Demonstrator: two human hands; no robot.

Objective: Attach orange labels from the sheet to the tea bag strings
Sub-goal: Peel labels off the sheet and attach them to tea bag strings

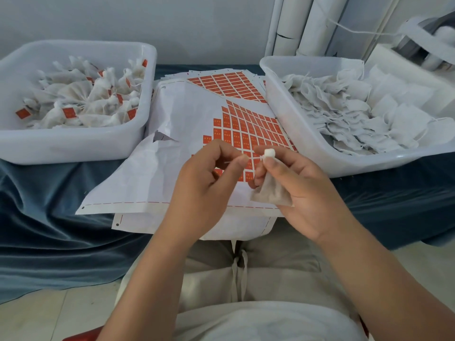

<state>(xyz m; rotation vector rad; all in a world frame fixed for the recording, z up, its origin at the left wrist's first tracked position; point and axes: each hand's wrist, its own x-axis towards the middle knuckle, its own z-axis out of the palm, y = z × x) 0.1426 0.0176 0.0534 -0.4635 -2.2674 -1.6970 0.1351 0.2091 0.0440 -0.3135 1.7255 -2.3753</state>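
A blue cloth point(49, 217) is covering the work surface and draping over its near edge. A plain pale wall point(172, 20) is standing behind it, with white pipes point(295, 25) rising at the back right.

Two white plastic tubs are sitting on the cloth. The left tub point(73, 141) is holding tied tea bags that carry orange tags. The right tub point(307, 143) is holding flat white bags without tags.

Between the tubs, a white label sheet point(187, 114) is lying on top of at least two others. Rows of orange labels point(248, 129) are covering its right part. The print on them is too small to read.

Over the sheet's near edge, the right hand point(302, 193) is pinching the gathered neck of one tea bag point(270, 190). Close beside it, the left hand point(204, 190) is pinching the bag's string point(253, 158), which is stretching between the two hands.
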